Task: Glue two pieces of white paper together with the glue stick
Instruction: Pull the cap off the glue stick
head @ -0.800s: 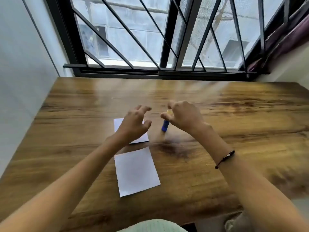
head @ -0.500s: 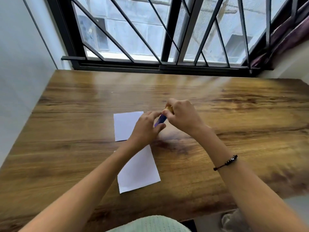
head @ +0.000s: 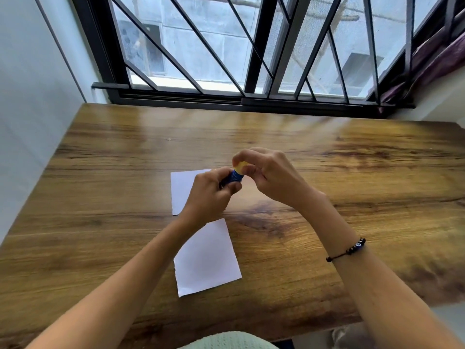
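Both hands hold the glue stick [head: 235,174] above the wooden table [head: 100,197]. My left hand [head: 208,195] grips its blue body. My right hand [head: 266,175] pinches the yellow cap end with its fingertips. Two white paper pieces lie flat on the table. The far paper [head: 182,190] is partly hidden under my left hand. The near paper [head: 208,260] lies closer to me, with my left forearm across its upper left corner.
A white wall borders the table on the left. A black barred window [head: 251,59] runs along the far edge. A dark bead bracelet [head: 349,250] sits on my right wrist. The table's near edge is by my body.
My left hand moved right from above the far paper and took hold of the glue stick's blue body. My right hand kept hold of the yellow end and lifted it a little.
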